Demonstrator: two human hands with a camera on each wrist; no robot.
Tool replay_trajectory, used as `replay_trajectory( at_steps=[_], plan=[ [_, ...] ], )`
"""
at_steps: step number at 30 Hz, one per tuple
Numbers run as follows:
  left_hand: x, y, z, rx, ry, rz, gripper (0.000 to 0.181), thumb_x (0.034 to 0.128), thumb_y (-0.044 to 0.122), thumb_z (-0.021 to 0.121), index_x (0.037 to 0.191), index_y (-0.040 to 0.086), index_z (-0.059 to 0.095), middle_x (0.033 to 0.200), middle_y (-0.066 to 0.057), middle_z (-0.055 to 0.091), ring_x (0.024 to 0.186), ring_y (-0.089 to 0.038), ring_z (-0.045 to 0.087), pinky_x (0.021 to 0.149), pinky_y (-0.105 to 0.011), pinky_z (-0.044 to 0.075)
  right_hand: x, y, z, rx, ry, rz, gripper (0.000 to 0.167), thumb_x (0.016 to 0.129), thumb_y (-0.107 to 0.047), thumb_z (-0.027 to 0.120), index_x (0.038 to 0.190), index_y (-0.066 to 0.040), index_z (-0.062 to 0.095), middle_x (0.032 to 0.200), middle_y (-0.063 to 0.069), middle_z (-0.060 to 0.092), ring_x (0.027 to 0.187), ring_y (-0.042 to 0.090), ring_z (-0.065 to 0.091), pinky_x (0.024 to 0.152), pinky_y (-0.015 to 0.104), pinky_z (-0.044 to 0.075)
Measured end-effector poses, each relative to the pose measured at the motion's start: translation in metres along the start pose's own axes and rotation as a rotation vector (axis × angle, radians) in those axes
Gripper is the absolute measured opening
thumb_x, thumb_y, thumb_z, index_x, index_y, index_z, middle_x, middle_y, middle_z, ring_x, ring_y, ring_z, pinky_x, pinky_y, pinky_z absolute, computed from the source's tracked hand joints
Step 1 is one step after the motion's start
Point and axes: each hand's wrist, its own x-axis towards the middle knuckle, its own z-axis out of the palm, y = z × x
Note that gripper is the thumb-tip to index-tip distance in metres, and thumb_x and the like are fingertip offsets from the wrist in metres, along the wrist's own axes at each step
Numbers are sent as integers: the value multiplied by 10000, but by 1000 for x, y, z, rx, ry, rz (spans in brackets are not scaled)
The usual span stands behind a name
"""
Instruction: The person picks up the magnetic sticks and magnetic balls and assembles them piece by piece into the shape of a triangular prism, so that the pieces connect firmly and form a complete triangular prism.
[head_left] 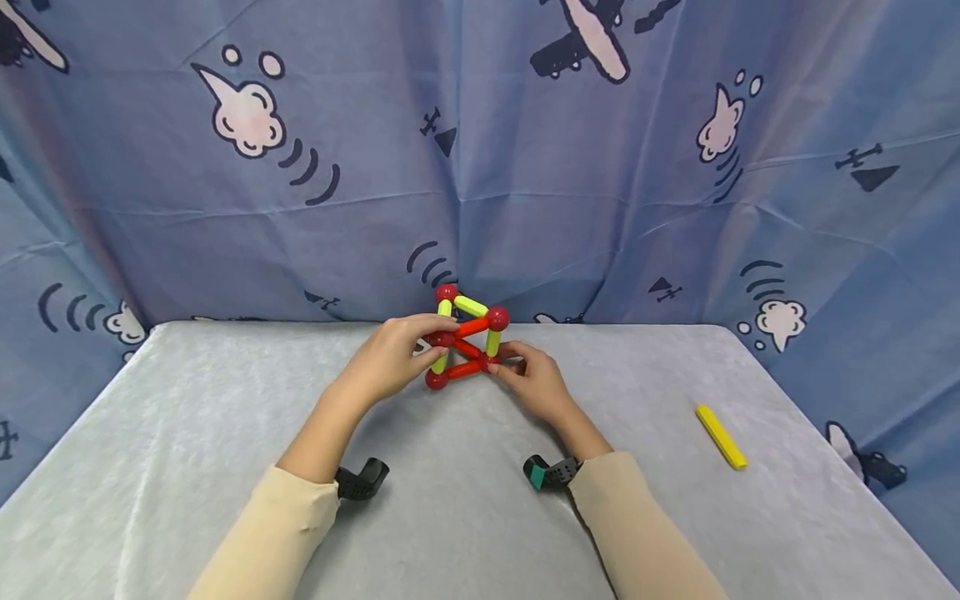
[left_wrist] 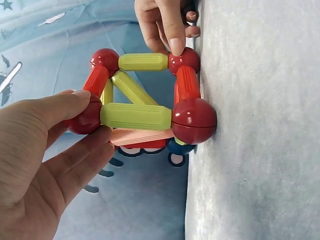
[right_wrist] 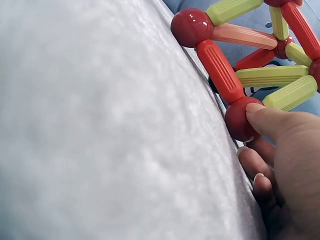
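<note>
A frame of magnetic building rods and red balls stands upright on the table's far part. My left hand (head_left: 386, 358) grips its upper near-left red ball (left_wrist: 86, 119) between thumb and fingers. From there a yellow-green rod (left_wrist: 136, 116) runs down to a lower red ball (left_wrist: 195, 121). My right hand (head_left: 534, 379) pinches the lower right red ball (right_wrist: 239, 119), thumb on its near side. A red rod (right_wrist: 220, 70) joins the two lower balls. Behind are a pinkish rod (right_wrist: 245, 36) and a blue ball (left_wrist: 180, 147), partly hidden.
To the right on the pale table cover (head_left: 465, 517) lies a loose yellow rod (head_left: 721, 437). A blue patterned curtain (head_left: 375, 167) hangs right behind the table's far edge, close to the frame. Black bands with cameras (head_left: 362, 480) sit on both wrists.
</note>
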Motion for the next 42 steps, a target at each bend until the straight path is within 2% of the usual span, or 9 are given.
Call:
replay_trajectory(
  at_steps=[8, 12, 18, 23, 26, 31, 34, 37, 42],
  plan=[
    [0, 0, 1, -28, -40, -20, 389, 923, 88, 732, 1297, 187, 689, 1202, -38, 734, 1057, -207, 704, 908, -392, 607, -3, 1, -2, 9, -10, 35, 334, 939, -268, 732, 1245, -141, 688, 1218, 92, 711, 826, 174, 643, 740, 280, 535],
    [1, 0, 0, -34, -38, -42, 387, 925, 93, 730, 1296, 195, 687, 1198, -35, 732, 1056, -207, 700, 903, -395, 609, -4, -5, -15, -5, -113, 57, 390, 955, -257, 709, 1315, -120, 649, 1292, 113, 684, 1000, 242, 686, 872, 368, 577],
    [1, -2, -1, -55, -48, -57, 380, 936, 101, 717, 1302, 196, 682, 1189, -31, 730, 1053, -201, 693, 910, -394, 606, -29, -25, -69, -15, -281, 98, 470, 982, -266, 663, 1402, -75, 573, 1335, 168, 654, 1112, 277, 670, 917, 413, 567],
    [3, -1, 0, -76, -58, -57, 381, 938, 99, 715, 1305, 194, 681, 1183, -31, 728, 1052, -197, 690, 915, -393, 606, -70, -38, -122, 26, -285, 90, 470, 982, -289, 670, 1398, -93, 573, 1363, 195, 629, 1171, 270, 657, 935, 356, 564],
    [2, -1, -1, -80, -55, -58, 380, 937, 100, 716, 1304, 192, 682, 1181, -32, 729, 1054, -197, 692, 915, -393, 606, -94, -39, -146, 31, -262, 97, 454, 979, -285, 675, 1386, -107, 583, 1363, 181, 632, 1162, 193, 659, 914, 283, 563],
    [2, -1, -1, -78, -54, -61, 382, 938, 109, 718, 1306, 204, 681, 1181, -30, 730, 1056, -195, 696, 908, -391, 609, -126, -21, -182, -109, -153, 87, 403, 959, -256, 706, 1324, -101, 632, 1301, 147, 666, 1021, -46, 638, 808, 200, 567],
    [3, 0, -1, -73, -61, -55, 385, 942, 112, 714, 1315, 201, 675, 1199, -34, 725, 1065, -199, 694, 910, -390, 608, -137, -3, -201, -224, -117, 122, 408, 956, -275, 710, 1311, -85, 642, 1283, 156, 672, 968, -111, 604, 777, 183, 558],
    [2, 0, -2, -57, -56, -49, 385, 942, 111, 713, 1316, 193, 674, 1217, -36, 719, 1069, -205, 693, 905, -391, 609, -139, 13, -215, -319, -111, 173, 459, 942, -326, 724, 1320, -81, 638, 1287, 179, 670, 991, -38, 624, 757, 192, 550],
    [1, 0, -2, -46, -59, -48, 386, 940, 107, 714, 1315, 191, 675, 1223, -37, 719, 1067, -208, 694, 901, -395, 611, -139, 39, -225, -390, -132, 264, 562, 902, -355, 763, 1338, -33, 617, 1314, 234, 641, 1087, 298, 657, 693, 276, 535]
  ],
)
